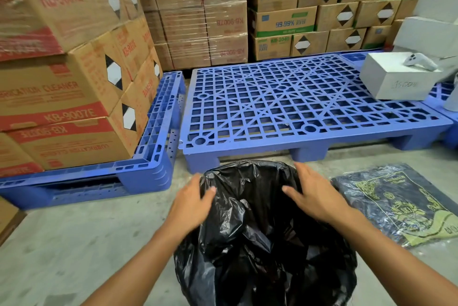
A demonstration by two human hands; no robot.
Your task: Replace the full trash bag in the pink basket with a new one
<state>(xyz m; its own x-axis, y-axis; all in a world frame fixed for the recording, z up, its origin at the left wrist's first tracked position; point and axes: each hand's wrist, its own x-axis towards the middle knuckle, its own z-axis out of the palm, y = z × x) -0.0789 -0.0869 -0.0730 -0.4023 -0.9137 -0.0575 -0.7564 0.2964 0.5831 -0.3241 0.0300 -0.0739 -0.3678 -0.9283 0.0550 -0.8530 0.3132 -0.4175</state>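
A black trash bag fills the lower middle of the head view, its mouth spread wide and draped over whatever stands beneath it. No pink basket shows; the bag hides it. My left hand lies on the bag's far left rim, thumb over the plastic and fingers down the outside. My right hand rests on the far right rim with fingers spread flat on the plastic. A flat pack of black bags with gold print lies on the floor to the right.
A blue plastic pallet lies just beyond the bag, with a white box and a white controller on its right end. Stacked cardboard boxes stand on another blue pallet at left and along the back. Grey concrete floor lies at lower left.
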